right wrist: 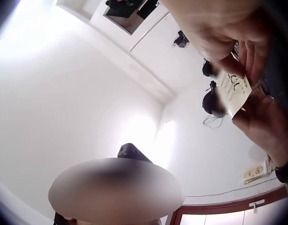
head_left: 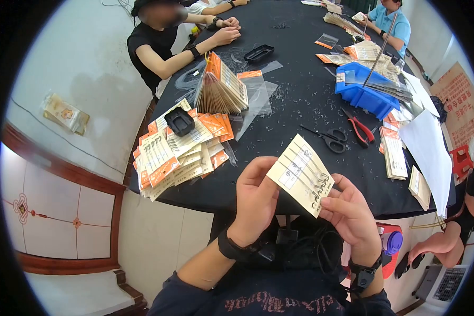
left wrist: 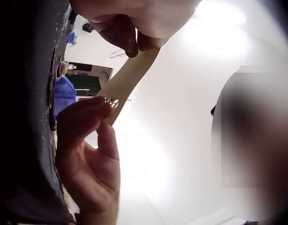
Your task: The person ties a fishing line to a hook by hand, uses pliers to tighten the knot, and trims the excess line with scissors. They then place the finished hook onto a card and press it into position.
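A cream card (head_left: 295, 171) with several dark hooks along its lower right edge is held up between both hands. My left hand (head_left: 258, 197) pinches its left corner between thumb and fingers. At the hook end, my right hand (head_left: 350, 213) pinches the card, thumb on the face near the hooks. The left wrist view shows the card (left wrist: 130, 77) from the side, bent slightly, the left hand (left wrist: 139, 21) above and the right hand (left wrist: 90, 154) below. In the right wrist view the hooks on the card (right wrist: 234, 91) face the camera.
On the black table (head_left: 295, 68) lie a pile of cards (head_left: 158, 158), a fanned card stack (head_left: 221, 92), a black tray (head_left: 179, 121), scissors (head_left: 329, 139), red pliers (head_left: 361, 130) and a blue bin (head_left: 363, 97). Other people sit around the table.
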Motion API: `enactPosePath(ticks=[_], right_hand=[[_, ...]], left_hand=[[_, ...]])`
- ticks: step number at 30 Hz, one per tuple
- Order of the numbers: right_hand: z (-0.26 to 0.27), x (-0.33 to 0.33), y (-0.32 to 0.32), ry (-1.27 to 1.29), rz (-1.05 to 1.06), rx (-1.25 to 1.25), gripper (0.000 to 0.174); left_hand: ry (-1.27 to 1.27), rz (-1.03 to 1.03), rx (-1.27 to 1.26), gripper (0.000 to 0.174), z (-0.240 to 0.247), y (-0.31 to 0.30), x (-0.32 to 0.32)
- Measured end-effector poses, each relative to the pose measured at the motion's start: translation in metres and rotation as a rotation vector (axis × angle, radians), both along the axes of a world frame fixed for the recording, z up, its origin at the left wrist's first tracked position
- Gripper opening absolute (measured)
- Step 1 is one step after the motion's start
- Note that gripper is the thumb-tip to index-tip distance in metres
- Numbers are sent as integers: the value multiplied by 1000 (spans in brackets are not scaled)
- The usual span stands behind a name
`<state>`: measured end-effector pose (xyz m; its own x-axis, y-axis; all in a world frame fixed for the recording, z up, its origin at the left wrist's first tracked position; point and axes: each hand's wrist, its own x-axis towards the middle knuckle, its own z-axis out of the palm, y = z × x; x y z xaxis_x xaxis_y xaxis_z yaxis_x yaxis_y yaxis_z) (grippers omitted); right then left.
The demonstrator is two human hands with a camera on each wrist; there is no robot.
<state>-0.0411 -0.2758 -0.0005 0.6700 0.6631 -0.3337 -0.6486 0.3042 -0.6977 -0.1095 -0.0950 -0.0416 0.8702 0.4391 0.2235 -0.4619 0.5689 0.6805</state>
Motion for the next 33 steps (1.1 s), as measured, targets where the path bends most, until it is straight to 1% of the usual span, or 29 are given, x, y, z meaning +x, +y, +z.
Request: enactPosePath(ticks=[1, 4, 7, 10, 13, 16, 19, 20, 21, 22, 23, 24, 27, 28, 29, 31, 32, 33], right_hand=[[0, 0, 0, 0, -3, 2, 45], [0, -1, 1, -5, -12, -3, 44], [-2, 0, 1, -8, -18, 1, 43], [-1, 0, 2, -16, -23, -5, 42], [0, 0, 2, -31, -28, -20, 41], [1, 4, 0, -71, -42, -34, 43], [4, 17, -9, -164, -101, -54, 47], [5, 22, -14, -200, -131, -66, 49], [9, 28, -17, -242, -140, -110, 52], [12, 35, -21, -293, -95, -141, 49], [14, 43, -26, -352, -40, -203, 46], [16, 50, -29, -412, 21, -263, 43], [23, 67, -21, -661, 148, -418, 38], [26, 72, -16, -706, 208, -441, 37], [29, 77, -10, -749, 269, -462, 37], [28, 84, 3, -807, 371, -471, 36], [26, 87, 10, -846, 390, -491, 36], [25, 89, 18, -884, 409, -510, 35]], left_hand=[[-17, -76, -108, 19, 0, -1, 1], [-40, -146, -167, 23, -6, -2, 2], [-4, -156, -198, 25, -6, -5, 3], [19, -153, -193, 26, -9, -8, 4], [109, -130, -118, 26, -4, -11, 3], [358, -191, 262, 25, 8, -4, -8], [557, -476, 745, 25, 37, 15, -29], [514, -500, 1068, 29, 56, 24, -37], [316, -512, 1218, 30, 67, 31, -44], [201, -557, 1286, 29, 80, 39, -52], [10, -493, 1296, 31, 91, 42, -59], [-130, -465, 1204, 29, 109, 44, -69], [-728, -401, 962, 19, 134, 70, -91], [-674, -360, 986, 14, 148, 65, -100], [-724, -10, 815, 9, 144, 43, -107], [-830, 79, 728, 15, 146, 30, -107], [-881, 125, 686, 19, 149, 23, -105], [-893, 137, 687, 25, 150, 16, -103]])
